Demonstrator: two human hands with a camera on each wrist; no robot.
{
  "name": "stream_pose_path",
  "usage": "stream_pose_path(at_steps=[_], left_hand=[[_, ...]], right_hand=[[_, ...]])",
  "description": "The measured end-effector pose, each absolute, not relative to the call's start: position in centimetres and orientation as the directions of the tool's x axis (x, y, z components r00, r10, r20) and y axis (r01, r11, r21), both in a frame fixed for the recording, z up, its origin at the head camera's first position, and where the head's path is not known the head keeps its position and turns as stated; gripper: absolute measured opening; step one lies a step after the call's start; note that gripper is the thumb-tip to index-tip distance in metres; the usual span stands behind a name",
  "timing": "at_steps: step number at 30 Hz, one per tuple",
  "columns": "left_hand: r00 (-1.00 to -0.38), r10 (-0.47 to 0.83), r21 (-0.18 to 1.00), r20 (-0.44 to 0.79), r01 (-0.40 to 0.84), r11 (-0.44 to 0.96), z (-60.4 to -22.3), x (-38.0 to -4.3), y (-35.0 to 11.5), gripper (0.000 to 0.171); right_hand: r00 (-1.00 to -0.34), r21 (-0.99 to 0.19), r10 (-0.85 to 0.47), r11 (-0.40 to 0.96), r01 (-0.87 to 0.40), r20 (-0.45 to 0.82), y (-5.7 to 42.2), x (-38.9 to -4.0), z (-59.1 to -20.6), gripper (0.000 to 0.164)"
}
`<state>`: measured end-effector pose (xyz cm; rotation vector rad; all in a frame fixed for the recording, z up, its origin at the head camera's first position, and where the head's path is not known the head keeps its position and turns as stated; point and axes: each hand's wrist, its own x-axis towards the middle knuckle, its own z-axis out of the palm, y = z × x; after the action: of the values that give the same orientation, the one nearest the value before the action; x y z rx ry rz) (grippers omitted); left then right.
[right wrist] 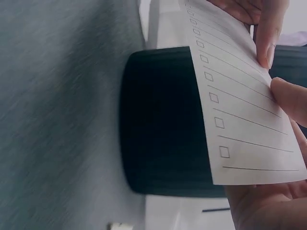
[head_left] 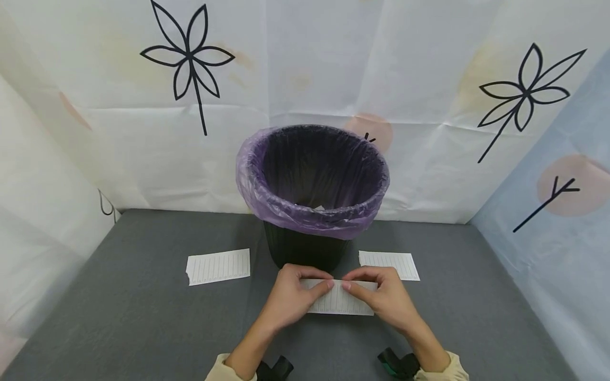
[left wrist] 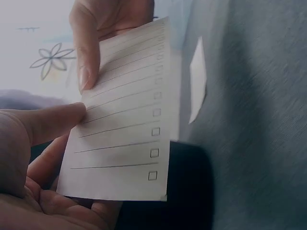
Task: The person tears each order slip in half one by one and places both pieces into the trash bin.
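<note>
A white checklist sheet (head_left: 339, 302) with ruled lines and a row of small boxes is held up in front of the bin by both hands. My left hand (head_left: 293, 296) pinches its upper edge near the middle, thumb on the near face and fingers behind. Close beside it, my right hand (head_left: 388, 296) pinches the same edge in the same way. In the left wrist view the two thumbs nearly meet on the sheet (left wrist: 120, 124). The right wrist view shows the sheet (right wrist: 240, 110) whole between them, slightly bent. The fingertips behind the paper are hidden.
A black bin (head_left: 305, 248) lined with a purple plastic bag (head_left: 310, 225) stands at the back, a white scrap (head_left: 319, 208) inside. One ruled paper piece (head_left: 219, 267) with a ragged left end lies left of it, another paper piece (head_left: 392, 264) to the right. Printed cloth walls surround the grey table (head_left: 119, 317).
</note>
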<state>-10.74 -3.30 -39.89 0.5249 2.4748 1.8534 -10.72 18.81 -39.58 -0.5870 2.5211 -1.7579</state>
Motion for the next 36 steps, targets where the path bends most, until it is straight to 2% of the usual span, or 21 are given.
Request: stream_pose_path(at_steps=[13,36], left_hand=[[-0.951,0.218,0.938,0.219,0.267,0.223,-38.3,-10.8,-5.6,0.004],[-0.95,0.241,0.943,0.197,0.251,0.22,-37.8,-10.3,-5.4,0.004]], right_hand=[[-0.929,-0.921,-0.305,0.258,-0.294,0.211,16.0,-11.0,-38.1,0.006],[-0.927,-0.916,-0.293,0.253,-0.312,0.235,15.7,-10.6,-38.3,0.006]])
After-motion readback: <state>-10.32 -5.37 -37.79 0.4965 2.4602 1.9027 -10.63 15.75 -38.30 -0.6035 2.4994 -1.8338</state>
